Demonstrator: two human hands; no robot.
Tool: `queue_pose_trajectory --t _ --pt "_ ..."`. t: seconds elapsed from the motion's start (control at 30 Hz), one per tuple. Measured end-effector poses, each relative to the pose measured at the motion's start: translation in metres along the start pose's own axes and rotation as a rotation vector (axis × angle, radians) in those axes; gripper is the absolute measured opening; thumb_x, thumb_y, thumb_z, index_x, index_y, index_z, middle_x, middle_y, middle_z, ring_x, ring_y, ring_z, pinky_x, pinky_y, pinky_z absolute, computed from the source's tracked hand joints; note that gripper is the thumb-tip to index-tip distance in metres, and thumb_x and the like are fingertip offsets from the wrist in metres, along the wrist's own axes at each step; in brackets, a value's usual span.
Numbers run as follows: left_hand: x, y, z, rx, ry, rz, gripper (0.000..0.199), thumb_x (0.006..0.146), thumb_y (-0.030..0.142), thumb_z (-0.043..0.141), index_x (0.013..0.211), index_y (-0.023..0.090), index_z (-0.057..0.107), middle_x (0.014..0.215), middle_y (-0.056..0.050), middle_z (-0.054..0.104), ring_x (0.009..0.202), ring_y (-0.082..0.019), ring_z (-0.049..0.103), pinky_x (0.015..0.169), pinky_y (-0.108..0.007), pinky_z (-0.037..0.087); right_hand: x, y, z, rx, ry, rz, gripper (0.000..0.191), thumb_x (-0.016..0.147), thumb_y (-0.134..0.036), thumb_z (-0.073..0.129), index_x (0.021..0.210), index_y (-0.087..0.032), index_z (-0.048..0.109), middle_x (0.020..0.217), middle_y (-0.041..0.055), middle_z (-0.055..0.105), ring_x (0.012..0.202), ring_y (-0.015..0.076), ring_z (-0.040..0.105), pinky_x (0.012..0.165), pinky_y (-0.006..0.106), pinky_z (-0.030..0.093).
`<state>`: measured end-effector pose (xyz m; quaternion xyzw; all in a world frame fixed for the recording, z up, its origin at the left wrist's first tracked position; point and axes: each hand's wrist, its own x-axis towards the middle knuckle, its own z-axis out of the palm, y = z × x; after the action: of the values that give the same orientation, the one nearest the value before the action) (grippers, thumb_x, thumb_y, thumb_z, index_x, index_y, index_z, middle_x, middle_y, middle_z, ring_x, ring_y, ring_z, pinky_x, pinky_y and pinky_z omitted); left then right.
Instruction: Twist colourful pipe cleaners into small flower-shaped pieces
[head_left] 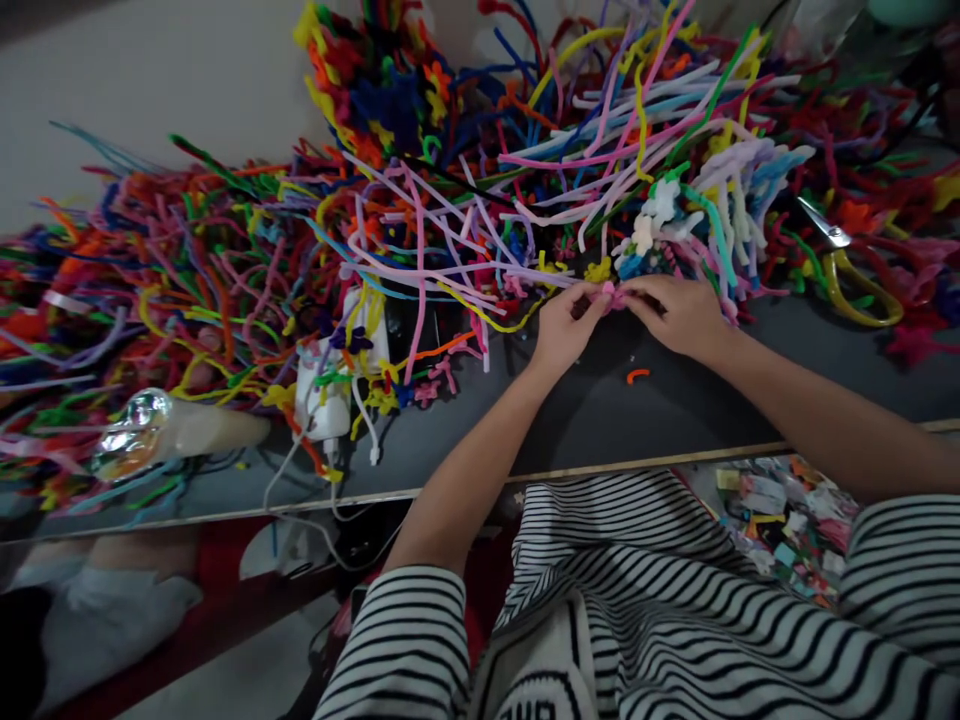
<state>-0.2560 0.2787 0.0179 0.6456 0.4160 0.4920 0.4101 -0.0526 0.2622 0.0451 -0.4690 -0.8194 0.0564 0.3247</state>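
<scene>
A small pink pipe-cleaner piece is pinched between my two hands above the dark table. My left hand holds its left side with thumb and fingertips. From the right, my right hand grips the other side, its fingers closed. Just behind the hands lie a yellow piece and white fuzzy shapes. A short orange scrap rests on the table in front of them.
Heaps of coloured pipe cleaners span the table's back and left. Yellow-handled scissors lie at right. A white charger with cables and a cone-shaped roll sit at left. Another person's legs show at lower left.
</scene>
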Motion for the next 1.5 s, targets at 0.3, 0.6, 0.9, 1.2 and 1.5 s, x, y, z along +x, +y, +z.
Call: queue_pose_trajectory --t 0.3,0.6,0.9,1.2,1.5 --pt "0.003 -0.006 0.0 -0.007 -0.026 -0.013 0.032 0.094 0.049 0.069 0.093 0.018 0.073 0.081 -0.002 0.075 0.071 -0.011 0.064 0.069 -0.023 0.051 0.002 0.006 0.002 -0.03 -0.059 -0.045 0.028 0.107 -0.035 0.055 0.114 -0.021 0.078 0.109 0.0075 0.083 0.101 0.0253 0.078 0.08 0.034 0.052" --pt "0.005 -0.001 -0.003 0.103 -0.049 0.061 0.048 0.094 0.062 0.065 0.08 0.017 0.073 0.082 -0.004 0.077 0.074 -0.013 0.066 0.074 -0.026 0.051 0.008 -0.005 -0.003 -0.314 -0.241 -0.06 0.033 0.11 -0.037 0.046 0.111 -0.018 0.074 0.098 0.01 0.081 0.087 0.0256 0.074 0.062 0.032 0.033" --pt "0.002 -0.001 -0.003 0.245 -0.038 0.103 0.049 0.097 0.062 0.06 0.078 0.018 0.072 0.075 -0.003 0.074 0.067 -0.013 0.061 0.069 -0.027 0.048 0.015 -0.001 -0.01 -0.306 -0.33 -0.112 0.027 0.104 -0.022 0.051 0.111 -0.025 0.077 0.104 0.0045 0.082 0.082 0.0214 0.072 0.059 0.031 0.028" --pt "0.003 -0.002 -0.004 0.204 -0.018 0.085 0.052 0.093 0.066 0.061 0.075 0.018 0.071 0.07 -0.002 0.069 0.062 -0.011 0.055 0.064 -0.026 0.044 0.014 -0.001 -0.007 -0.257 -0.262 -0.136 0.034 0.098 -0.012 0.051 0.11 -0.024 0.08 0.104 0.0052 0.083 0.086 0.0208 0.072 0.061 0.031 0.032" --pt "0.005 -0.006 -0.005 -0.01 -0.012 0.052 0.049 0.087 0.068 0.07 0.095 0.019 0.074 0.085 -0.003 0.075 0.073 -0.013 0.064 0.07 -0.026 0.052 0.011 0.001 0.002 -0.094 -0.098 -0.053 0.035 0.107 -0.031 0.046 0.117 -0.022 0.079 0.102 0.0061 0.083 0.092 0.0228 0.075 0.068 0.032 0.045"
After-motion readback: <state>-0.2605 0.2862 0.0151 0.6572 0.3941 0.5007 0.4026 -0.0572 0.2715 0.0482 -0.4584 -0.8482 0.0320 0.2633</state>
